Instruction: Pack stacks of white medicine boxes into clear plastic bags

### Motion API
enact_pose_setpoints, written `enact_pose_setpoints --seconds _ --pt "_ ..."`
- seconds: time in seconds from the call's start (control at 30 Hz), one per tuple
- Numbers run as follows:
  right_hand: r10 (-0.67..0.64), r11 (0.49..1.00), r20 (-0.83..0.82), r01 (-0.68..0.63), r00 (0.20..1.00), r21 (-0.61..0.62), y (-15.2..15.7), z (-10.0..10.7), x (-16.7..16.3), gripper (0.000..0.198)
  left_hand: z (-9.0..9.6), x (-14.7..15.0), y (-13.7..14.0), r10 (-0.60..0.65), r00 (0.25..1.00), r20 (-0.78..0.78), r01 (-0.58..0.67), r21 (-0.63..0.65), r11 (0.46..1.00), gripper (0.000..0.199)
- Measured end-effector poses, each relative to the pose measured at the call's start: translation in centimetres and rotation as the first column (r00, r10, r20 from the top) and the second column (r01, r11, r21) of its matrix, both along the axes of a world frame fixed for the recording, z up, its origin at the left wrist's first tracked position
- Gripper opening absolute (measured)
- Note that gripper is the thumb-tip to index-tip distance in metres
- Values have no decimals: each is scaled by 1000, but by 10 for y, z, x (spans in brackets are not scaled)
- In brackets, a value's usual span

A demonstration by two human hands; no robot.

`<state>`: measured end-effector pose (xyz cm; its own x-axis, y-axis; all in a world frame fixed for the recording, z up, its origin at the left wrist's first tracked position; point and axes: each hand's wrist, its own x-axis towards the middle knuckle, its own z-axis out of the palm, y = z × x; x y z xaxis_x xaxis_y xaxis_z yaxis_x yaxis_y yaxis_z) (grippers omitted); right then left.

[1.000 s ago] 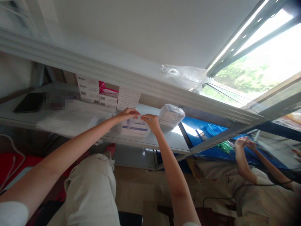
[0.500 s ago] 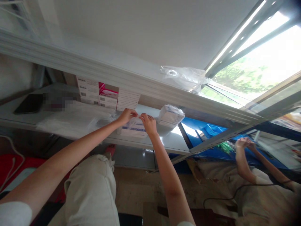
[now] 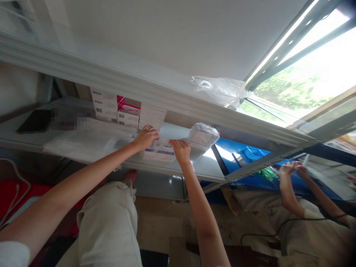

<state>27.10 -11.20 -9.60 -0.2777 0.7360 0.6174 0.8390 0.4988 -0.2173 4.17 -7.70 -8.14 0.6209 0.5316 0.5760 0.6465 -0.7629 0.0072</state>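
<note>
A white box with blue print (image 3: 158, 154), with clear plastic around it, lies on the grey shelf (image 3: 204, 168) in front of me. At its far left corner is my left hand (image 3: 146, 138), with bent fingers closed on the edge of the clear plastic bag (image 3: 164, 141). My right hand (image 3: 181, 150) holds the same edge further right, its fingers pressed together. The fingertips are partly hidden. Just right of my right hand stands a plastic-wrapped white pack (image 3: 204, 134).
Flat clear plastic bags (image 3: 89, 141) and a dark flat object (image 3: 35, 120) lie to the left. White cartons (image 3: 104, 106) stand behind. A shelf beam (image 3: 125, 87) crosses above, carrying a crumpled plastic bag (image 3: 222, 89). At right, a co-worker's hands (image 3: 292, 168) are near blue bins (image 3: 253, 154).
My hands have moved apart along the plastic's edge, left hand to the left and right hand to the right. Before, their fingertips nearly met in a pinch.
</note>
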Motion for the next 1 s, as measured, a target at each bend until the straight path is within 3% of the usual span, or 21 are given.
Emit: enact_pose_setpoints --seconds 0.13,0.27,0.57,0.7,0.87,0.93,1.0 --pt "-195 980 -16 196 981 39 -2 -7 6 30 1 -22 -3 8 984 -179 18 141 990 25" --pt "-313 947 114 319 943 -43 -9 -12 12 29 -3 -43 -6 22 961 -275 25 167 986 26" --pt "-277 852 308 381 910 -359 -8 0 16 30 -11 -46 -9 32 918 -396 26 140 990 22" --pt "-211 832 198 282 957 -477 -2 -5 22 32 -11 -48 -12 -2 944 -331 39 104 994 25" --pt "-159 860 -53 112 986 -498 1 -16 25 34 -11 -47 -18 38 973 -229 -19 85 996 23" --pt "-126 863 -287 -38 950 -504 3 -18 24 32 -9 -44 -20 55 984 -169 -45 59 997 21" --pt "-56 861 -559 -244 827 -446 4 -19 21 32 -7 -37 -22 73 992 -105 -70 37 997 24"
